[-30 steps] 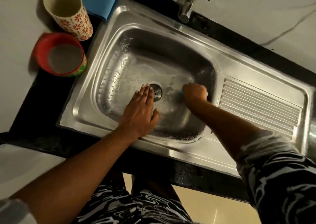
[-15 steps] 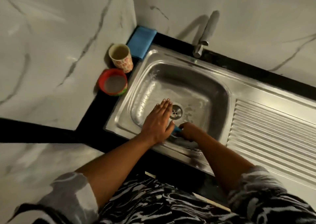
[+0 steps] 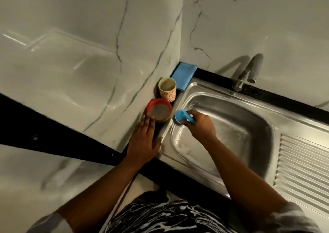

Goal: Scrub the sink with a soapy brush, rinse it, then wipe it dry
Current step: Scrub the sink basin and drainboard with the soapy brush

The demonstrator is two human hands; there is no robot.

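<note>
The steel sink [image 3: 249, 113] fills the right half of the view, its basin wet with streaks of foam. My right hand [image 3: 202, 125] grips a blue brush [image 3: 182, 117] and holds its head against the sink's left rim. My left hand [image 3: 145, 140] lies flat with straight fingers on the black counter just left of the sink, fingertips at the red bowl [image 3: 159, 112] of cloudy water. A folded blue cloth [image 3: 184, 76] lies in the corner behind the sink.
A patterned cup [image 3: 167, 89] stands behind the red bowl against the marble wall. The tap [image 3: 246, 74] rises from the back edge of the sink. A ribbed draining board [image 3: 304, 165] extends to the right of the basin.
My right hand has carried the brush from the basin floor near the drain up to the left rim. My left hand has left the basin and now rests on the counter by the red bowl.
</note>
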